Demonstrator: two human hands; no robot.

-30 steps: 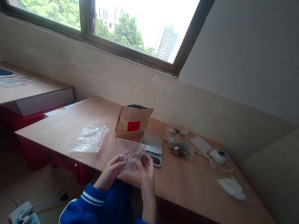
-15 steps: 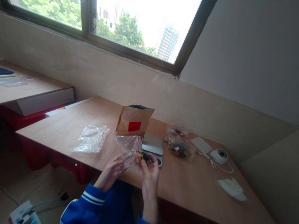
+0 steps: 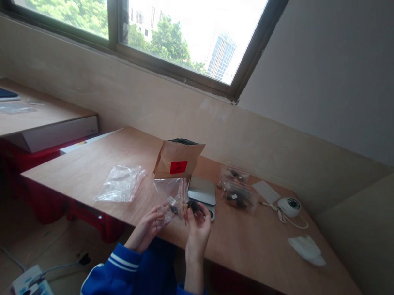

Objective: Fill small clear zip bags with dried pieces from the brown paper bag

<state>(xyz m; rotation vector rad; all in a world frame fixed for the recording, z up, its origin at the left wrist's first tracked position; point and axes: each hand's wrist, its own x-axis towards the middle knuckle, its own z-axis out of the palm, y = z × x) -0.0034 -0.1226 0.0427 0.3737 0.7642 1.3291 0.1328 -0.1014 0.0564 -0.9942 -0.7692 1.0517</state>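
Both hands work above the table's (image 3: 262, 254) near edge: the left hand (image 3: 149, 224) grips a clear zip bag (image 3: 171, 195) with small dark bits inside, the right hand (image 3: 198, 228) pinches a dark piece (image 3: 194, 206) beside it.

Head camera looks forward and down over the table (image 3: 258, 254).

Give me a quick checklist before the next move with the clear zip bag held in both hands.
1. Left hand grips the clear red-striped zip bag: ok.
2. Right hand pinches a small dark piece at the bag's edge: ok.
3. Bag mouth open: cannot tell.
4. Silver flat scale platform bare: ok.
5. Brown paper pouch with red label upright and open on the wooden table: ok.
6. Spare clear bags lie apart from the hands: ok.
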